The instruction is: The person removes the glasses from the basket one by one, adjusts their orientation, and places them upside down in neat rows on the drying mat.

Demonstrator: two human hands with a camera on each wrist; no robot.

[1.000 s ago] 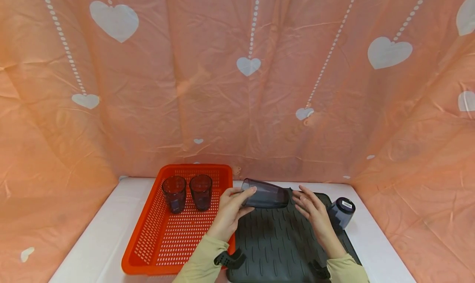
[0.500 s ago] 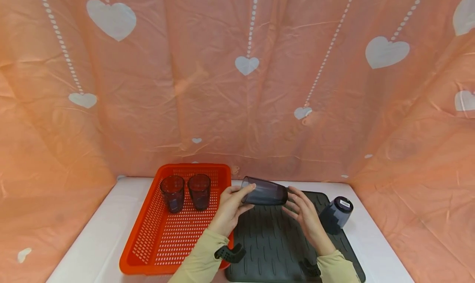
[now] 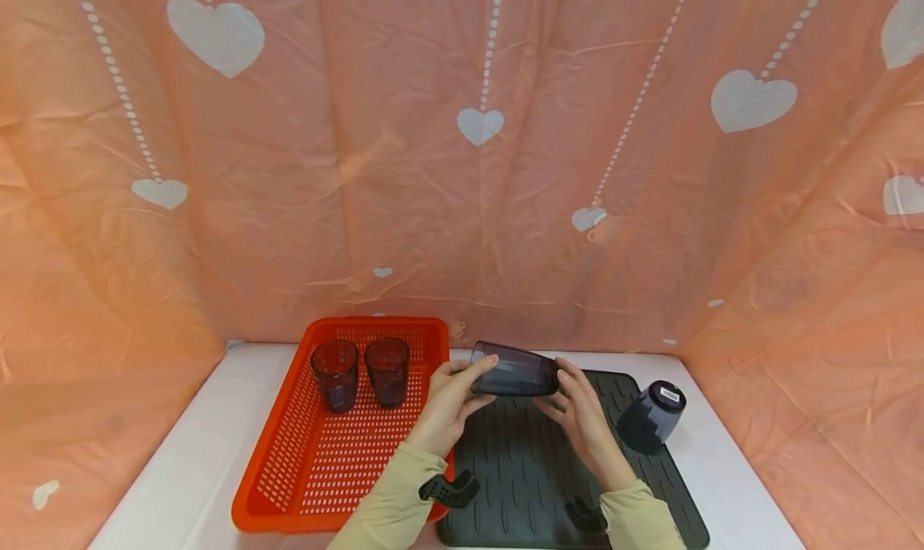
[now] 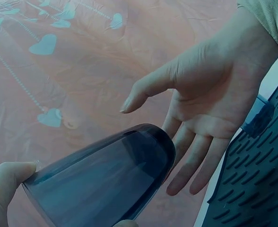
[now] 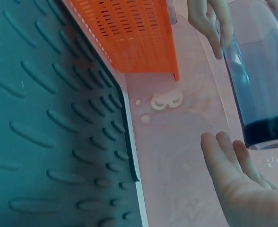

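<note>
My left hand (image 3: pixel 443 410) grips a smoky grey tumbler (image 3: pixel 518 374) near its rim, thumb on the near side. The tumbler lies almost level in the air, its dark base pointing right. Around that base are the spread fingers of my right hand (image 3: pixel 583 422), thumb apart from the glass in the left wrist view. Whether a fingertip touches the base I cannot tell; the right wrist view shows a small gap. Below both hands lies a black ribbed mat (image 3: pixel 520 478). Another tumbler (image 3: pixel 652 418) stands upside down on the mat's right side, a white label on its base.
An orange perforated basket (image 3: pixel 263 462) stands left of the mat. Two tumblers, a left one (image 3: pixel 335 378) and a right one (image 3: pixel 387 374), stand upright at its back. A white tabletop (image 3: pixel 195 454) shows around these, with a pink heart-patterned curtain (image 3: pixel 433 213) behind.
My right hand has moved left, closer to the held tumbler's base, away from the upside-down tumbler. My left hand keeps its grip, nearly still.
</note>
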